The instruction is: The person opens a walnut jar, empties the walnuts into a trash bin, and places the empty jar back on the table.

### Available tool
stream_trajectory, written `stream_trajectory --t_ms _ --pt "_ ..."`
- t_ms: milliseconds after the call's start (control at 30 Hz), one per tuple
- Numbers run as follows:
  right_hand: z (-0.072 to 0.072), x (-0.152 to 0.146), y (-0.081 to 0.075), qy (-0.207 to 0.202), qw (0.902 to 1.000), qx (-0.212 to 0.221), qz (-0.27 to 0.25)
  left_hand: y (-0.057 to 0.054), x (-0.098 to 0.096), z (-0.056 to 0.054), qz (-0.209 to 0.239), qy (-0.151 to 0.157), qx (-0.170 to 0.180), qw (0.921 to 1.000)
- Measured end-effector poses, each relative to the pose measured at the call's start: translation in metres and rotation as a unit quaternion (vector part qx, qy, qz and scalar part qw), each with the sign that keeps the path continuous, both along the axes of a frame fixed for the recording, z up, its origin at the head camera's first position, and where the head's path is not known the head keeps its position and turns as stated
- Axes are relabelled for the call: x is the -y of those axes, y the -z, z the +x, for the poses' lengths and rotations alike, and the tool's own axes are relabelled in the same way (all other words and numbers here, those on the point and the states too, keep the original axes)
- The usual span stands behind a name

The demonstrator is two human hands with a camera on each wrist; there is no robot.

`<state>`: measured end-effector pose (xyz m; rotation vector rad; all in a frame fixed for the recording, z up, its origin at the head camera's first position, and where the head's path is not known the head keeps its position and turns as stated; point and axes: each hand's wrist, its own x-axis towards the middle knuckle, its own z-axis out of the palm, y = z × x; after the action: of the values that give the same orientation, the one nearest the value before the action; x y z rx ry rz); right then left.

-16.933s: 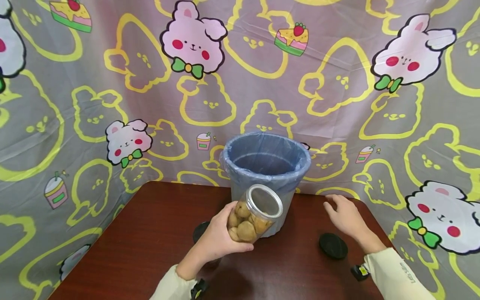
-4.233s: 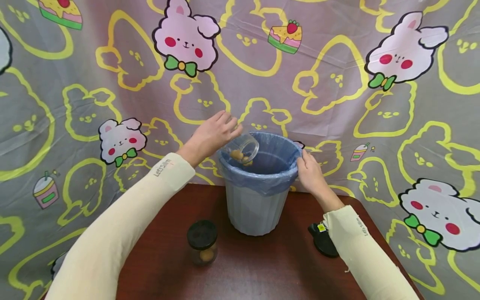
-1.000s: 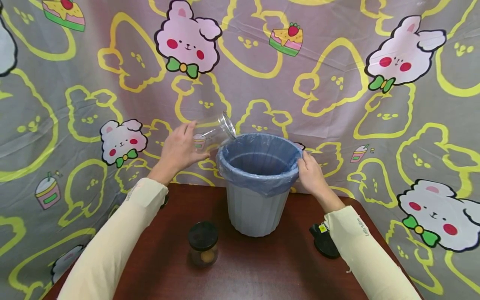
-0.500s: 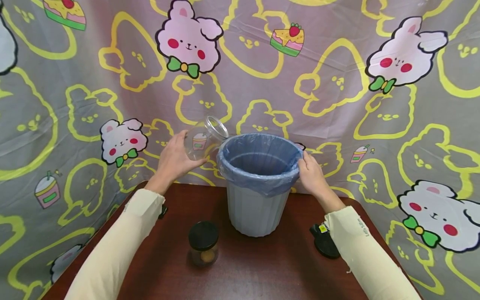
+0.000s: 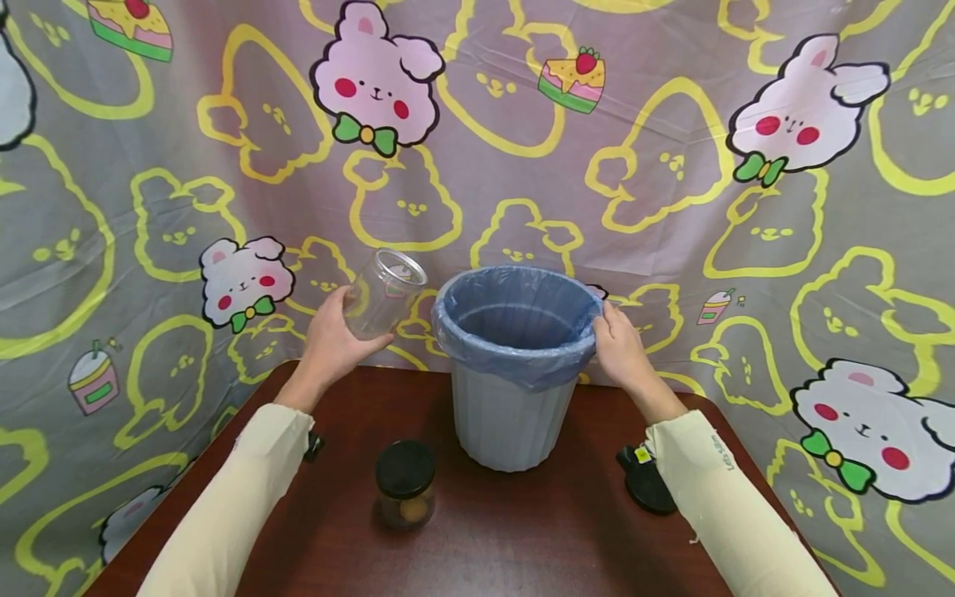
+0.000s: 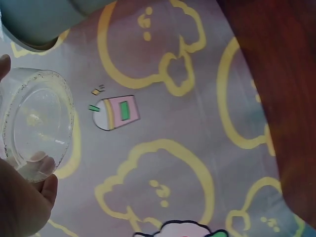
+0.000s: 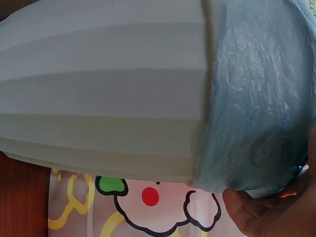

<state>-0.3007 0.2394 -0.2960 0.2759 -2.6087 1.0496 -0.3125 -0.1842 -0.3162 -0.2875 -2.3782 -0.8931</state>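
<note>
In the head view my left hand (image 5: 333, 340) grips a clear, lidless plastic jar (image 5: 380, 298), raised above the table and tilted slightly right. The left wrist view shows the bottom of the jar (image 6: 39, 123), see-through with nothing inside. My right hand (image 5: 622, 348) holds the rim of a grey trash bin (image 5: 510, 423) on its right side, fingers over the blue bag (image 5: 515, 361) that lines it. In the right wrist view, the thumb of the right hand (image 7: 276, 212) presses the folded-down liner (image 7: 256, 108). The bin's floor is hidden.
A smaller jar (image 5: 405, 485) with a black lid and a round brown item inside stands on the dark red table (image 5: 492, 539), front left of the bin. A black lid (image 5: 647, 485) lies by the right wrist. Patterned cloth (image 5: 522, 166) hangs behind.
Earlier the jar held round brown pieces, then was tipped over the bin; now it is empty. Over the last second the left hand drew it left and turned it more upright. The right hand stays.
</note>
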Motion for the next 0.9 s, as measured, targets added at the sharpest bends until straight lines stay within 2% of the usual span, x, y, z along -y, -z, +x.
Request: stream_trajectory --t_ms 200,300,533,900 --pt "0.000 0.000 0.000 0.001 1.0000 0.003 0.002 0.019 0.012 0.003 0.035 -0.011 0.011 0.9993" --pt "0.000 0.000 0.000 -0.001 1.0000 0.005 0.003 0.030 0.017 0.005 0.058 -0.011 0.027 0.9979" --pt "0.000 -0.001 0.000 0.000 1.0000 0.007 0.003 0.055 0.026 0.009 0.121 0.003 0.084 0.9891" --pt "-0.001 -0.001 0.000 -0.003 0.9999 0.010 0.002 0.089 0.032 0.012 0.162 -0.009 0.126 0.9787"
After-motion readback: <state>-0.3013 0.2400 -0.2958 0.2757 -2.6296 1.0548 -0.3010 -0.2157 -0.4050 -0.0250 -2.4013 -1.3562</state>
